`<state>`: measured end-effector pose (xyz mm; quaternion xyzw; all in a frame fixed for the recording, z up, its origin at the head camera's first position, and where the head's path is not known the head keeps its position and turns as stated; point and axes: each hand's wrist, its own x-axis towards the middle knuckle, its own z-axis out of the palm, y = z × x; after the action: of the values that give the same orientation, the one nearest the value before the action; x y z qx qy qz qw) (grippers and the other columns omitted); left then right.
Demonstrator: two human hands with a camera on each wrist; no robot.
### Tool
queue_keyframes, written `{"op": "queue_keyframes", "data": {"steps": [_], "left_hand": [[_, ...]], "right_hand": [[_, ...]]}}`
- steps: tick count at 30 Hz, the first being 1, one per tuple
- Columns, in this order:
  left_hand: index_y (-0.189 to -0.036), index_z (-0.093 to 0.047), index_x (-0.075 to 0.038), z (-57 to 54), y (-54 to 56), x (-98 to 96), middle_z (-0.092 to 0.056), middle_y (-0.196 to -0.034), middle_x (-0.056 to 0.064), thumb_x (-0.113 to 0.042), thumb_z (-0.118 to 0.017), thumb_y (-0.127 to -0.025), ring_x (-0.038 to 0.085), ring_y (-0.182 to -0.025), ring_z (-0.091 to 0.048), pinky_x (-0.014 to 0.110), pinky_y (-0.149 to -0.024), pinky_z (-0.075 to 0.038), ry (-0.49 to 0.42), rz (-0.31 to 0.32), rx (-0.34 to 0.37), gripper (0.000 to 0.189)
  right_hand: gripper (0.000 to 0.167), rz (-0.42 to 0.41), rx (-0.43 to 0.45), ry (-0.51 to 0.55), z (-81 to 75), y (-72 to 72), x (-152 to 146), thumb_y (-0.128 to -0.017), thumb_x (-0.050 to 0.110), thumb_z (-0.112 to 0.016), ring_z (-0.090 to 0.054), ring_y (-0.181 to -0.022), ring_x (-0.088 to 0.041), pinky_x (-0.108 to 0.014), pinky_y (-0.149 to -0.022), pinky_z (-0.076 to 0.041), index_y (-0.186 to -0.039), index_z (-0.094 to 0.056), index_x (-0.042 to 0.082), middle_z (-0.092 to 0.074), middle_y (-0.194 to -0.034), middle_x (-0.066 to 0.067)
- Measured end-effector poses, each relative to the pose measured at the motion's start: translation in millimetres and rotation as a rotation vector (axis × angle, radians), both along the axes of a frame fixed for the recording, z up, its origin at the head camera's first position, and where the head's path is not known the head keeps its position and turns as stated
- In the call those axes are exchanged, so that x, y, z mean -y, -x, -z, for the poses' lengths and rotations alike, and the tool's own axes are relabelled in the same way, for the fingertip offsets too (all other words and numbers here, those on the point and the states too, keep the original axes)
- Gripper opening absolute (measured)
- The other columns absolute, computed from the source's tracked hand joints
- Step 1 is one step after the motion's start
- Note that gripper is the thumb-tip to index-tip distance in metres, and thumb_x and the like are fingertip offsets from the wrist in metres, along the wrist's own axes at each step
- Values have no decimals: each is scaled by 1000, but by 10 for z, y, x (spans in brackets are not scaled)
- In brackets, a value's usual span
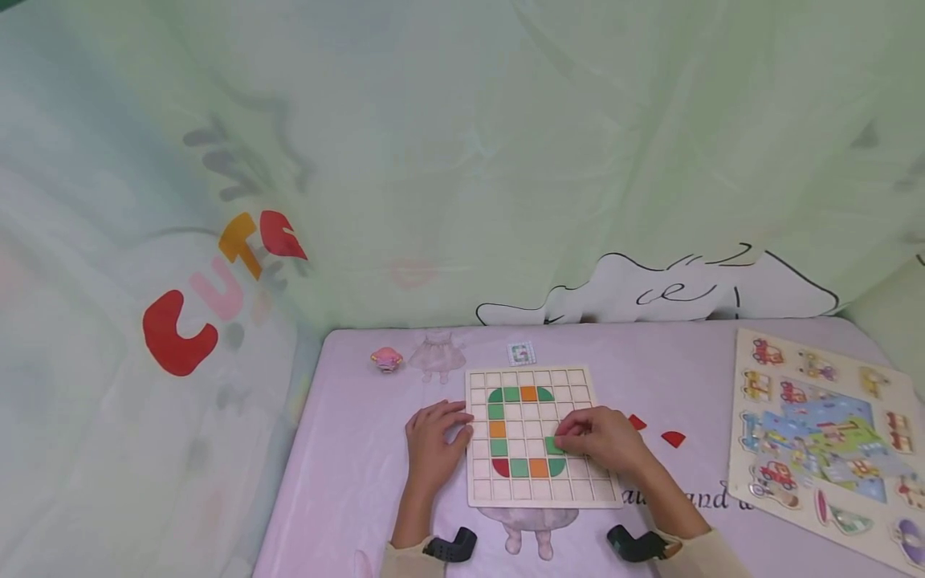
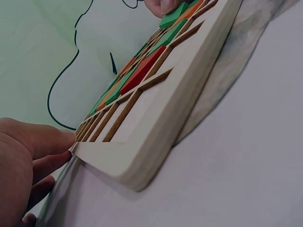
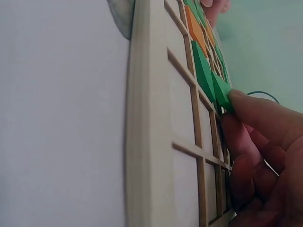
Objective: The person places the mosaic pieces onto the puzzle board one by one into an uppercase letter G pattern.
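A wooden grid board (image 1: 542, 490) lies flat on the table, with green, orange and red tiles set in its cells as a broken ring. My right hand (image 1: 601, 437) pinches a green square tile (image 1: 553, 445) between thumb and fingers, over the ring's right side. In the right wrist view this tile (image 3: 221, 90) is tilted, right beside a green corner tile (image 3: 202, 71) in the board. My left hand (image 1: 436, 441) rests at the board's left edge, its fingertips touching the rim. A red corner tile (image 2: 142, 71) shows near that side in the left wrist view.
Two red quarter-round tiles (image 1: 674, 439) lie right of the board. Behind it sits a small pattern card (image 1: 521, 353), and a pink toy (image 1: 387, 359) stands at the back left. A large picture puzzle board (image 1: 817, 514) with loose cards covers the table's right side.
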<state>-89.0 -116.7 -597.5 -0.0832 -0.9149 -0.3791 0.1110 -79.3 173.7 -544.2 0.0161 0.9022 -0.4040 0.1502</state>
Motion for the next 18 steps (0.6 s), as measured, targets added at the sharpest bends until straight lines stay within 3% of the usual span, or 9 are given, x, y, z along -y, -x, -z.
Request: {"op": "queue_keyframes", "data": {"steps": [18], "left_hand": [[-103,-79,-24,1,-2,4,-72,-127,-7,-19,-75,-90,23,-133,-55,57,-112,-25,-5,2,4,14]], "right_hand": [[13,9,11,-31,-18,-2,30,-81,28,-85,-56,-74,-17,-27,-62,-43,-82,-74,22,-64,-74,3]]}}
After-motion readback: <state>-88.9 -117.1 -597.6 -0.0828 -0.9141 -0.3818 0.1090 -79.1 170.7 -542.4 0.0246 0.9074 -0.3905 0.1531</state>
